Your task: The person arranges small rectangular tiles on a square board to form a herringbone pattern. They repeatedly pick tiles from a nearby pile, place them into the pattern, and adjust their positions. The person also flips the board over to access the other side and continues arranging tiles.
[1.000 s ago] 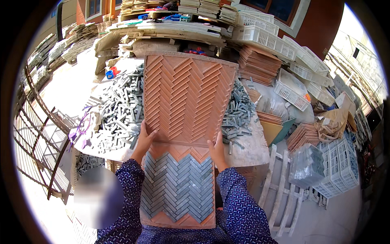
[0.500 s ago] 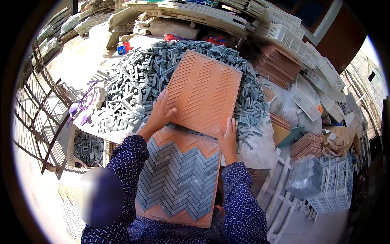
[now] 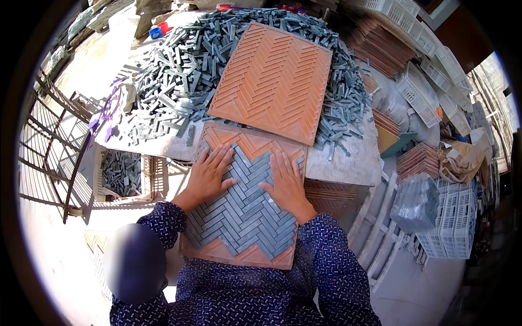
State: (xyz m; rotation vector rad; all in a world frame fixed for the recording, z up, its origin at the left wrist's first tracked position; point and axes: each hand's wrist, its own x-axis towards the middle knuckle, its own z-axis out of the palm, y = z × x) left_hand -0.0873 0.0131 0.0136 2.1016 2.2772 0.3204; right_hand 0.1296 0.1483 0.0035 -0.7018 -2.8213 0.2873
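My left hand lies flat, fingers spread, on grey strip tiles laid in a herringbone pattern. On the right part of the same tiles rests my right hand, also flat with fingers stretched out. An orange mould tray holds these tiles, its bare zigzag ends showing at top and bottom. Just beyond it, an unfilled orange mould tray with herringbone grooves lies tilted on a heap of loose grey stone strips. Neither hand touches that far tray.
A pale crate with grey strips stands below the table at left, near a curved metal rack. Rightward are stacked orange trays, white plastic crates and a slatted pallet. Small cups sit beyond the heap.
Both hands have let go of the far mould tray and come nearer, onto the tiles in the near tray. The view has tipped downward, so the scene sits higher.
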